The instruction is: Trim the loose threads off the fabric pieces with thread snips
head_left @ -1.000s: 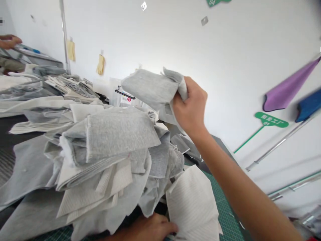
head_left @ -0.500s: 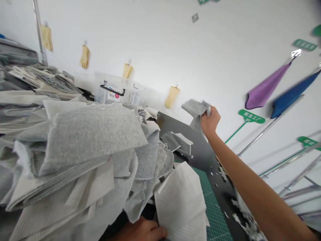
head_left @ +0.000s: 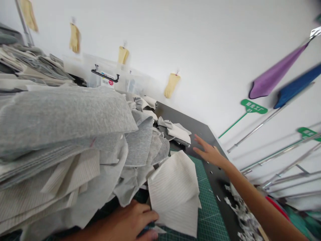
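Folded cloth [head_left: 178, 134] lies just beside right grip [head_left: 211, 154].

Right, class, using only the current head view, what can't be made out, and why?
All in the head view:
Whatever lies under the left hand: covered by the hand itself.
The base of the clear bin: blocked by the grey fabric pile.
The top of the blue cloth: cut off by the right edge.
The lettering on the lowest green sign: blurred and too small.
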`<act>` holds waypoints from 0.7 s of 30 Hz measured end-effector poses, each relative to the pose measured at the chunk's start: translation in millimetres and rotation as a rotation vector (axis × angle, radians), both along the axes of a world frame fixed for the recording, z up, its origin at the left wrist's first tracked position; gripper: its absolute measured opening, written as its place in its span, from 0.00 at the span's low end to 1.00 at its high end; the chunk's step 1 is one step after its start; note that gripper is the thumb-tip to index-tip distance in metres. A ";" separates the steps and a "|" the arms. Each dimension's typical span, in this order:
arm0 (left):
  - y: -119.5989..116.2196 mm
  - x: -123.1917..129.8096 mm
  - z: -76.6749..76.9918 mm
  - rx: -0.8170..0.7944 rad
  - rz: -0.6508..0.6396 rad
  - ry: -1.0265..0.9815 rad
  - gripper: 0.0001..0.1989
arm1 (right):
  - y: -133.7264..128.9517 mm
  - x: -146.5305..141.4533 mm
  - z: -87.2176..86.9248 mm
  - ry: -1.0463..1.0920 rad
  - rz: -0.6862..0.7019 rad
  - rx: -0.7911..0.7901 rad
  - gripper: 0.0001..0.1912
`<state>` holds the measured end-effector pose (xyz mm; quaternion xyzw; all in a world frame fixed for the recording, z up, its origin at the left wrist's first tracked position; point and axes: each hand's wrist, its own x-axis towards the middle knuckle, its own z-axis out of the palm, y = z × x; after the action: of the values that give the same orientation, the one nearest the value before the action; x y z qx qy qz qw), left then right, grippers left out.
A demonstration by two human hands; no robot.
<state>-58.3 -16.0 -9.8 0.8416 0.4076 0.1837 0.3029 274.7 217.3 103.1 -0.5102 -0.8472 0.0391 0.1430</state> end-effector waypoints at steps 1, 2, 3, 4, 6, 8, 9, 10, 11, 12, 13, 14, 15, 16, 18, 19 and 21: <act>-1.1 -0.2 3.3 -0.008 -0.011 0.021 0.16 | -20.6 4.9 -7.5 -0.004 0.011 -0.019 0.33; -1.6 -0.1 5.0 -0.005 -0.022 0.033 0.16 | -41.1 8.4 -16.9 -0.005 0.031 -0.039 0.31; -1.8 0.0 5.4 0.007 -0.033 0.037 0.16 | -60.4 10.7 -27.3 -0.002 0.070 -0.064 0.30; -1.9 0.3 4.6 0.022 -0.044 0.036 0.16 | -77.8 12.2 -37.7 0.002 0.109 -0.089 0.30; -1.7 0.6 1.2 0.056 -0.059 0.031 0.16 | -105.0 12.6 -54.6 0.013 0.185 -0.131 0.31; -1.6 0.6 -2.4 0.094 -0.066 0.029 0.16 | -121.6 9.3 -62.5 0.026 0.252 -0.158 0.36; -1.4 0.5 -3.7 0.114 -0.064 0.026 0.16 | -126.7 6.2 -63.2 0.018 0.289 -0.178 0.39; -1.2 0.3 -4.6 0.133 -0.061 0.021 0.16 | -130.1 2.3 -62.3 -0.003 0.326 -0.206 0.42; -0.9 0.1 -5.0 0.150 -0.061 0.013 0.16 | -132.3 -2.2 -60.9 -0.037 0.356 -0.236 0.45; -0.5 -0.3 -4.9 0.162 -0.066 0.001 0.16 | -133.6 -6.8 -59.9 -0.077 0.374 -0.258 0.47; 0.0 -0.7 -4.6 0.168 -0.078 -0.011 0.16 | -134.2 -11.4 -60.1 -0.118 0.379 -0.261 0.48; 0.4 -1.3 -4.1 0.171 -0.096 -0.019 0.15 | -134.2 -15.6 -62.1 -0.150 0.373 -0.236 0.47; 0.7 -2.0 -3.4 0.170 -0.116 -0.025 0.15 | -133.8 -19.2 -65.9 -0.171 0.362 -0.178 0.45; 0.9 -2.8 -2.8 0.166 -0.137 -0.027 0.15 | -132.8 -21.8 -70.9 -0.183 0.353 -0.094 0.40; 0.8 -4.3 -1.7 0.164 -0.164 -0.023 0.14 | -130.3 -23.5 -80.5 -0.171 0.346 0.100 0.34; 0.6 -4.8 -1.1 0.166 -0.172 -0.020 0.14 | -129.3 -22.6 -82.4 -0.152 0.341 0.182 0.33; 0.1 -5.6 0.4 0.169 -0.193 -0.012 0.14 | -129.7 -17.3 -75.0 -0.095 0.303 0.300 0.32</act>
<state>-63.8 -15.9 -9.5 0.8982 0.3062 0.1925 0.2498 257.4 87.6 28.1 -0.3515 -0.9162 -0.0904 0.1695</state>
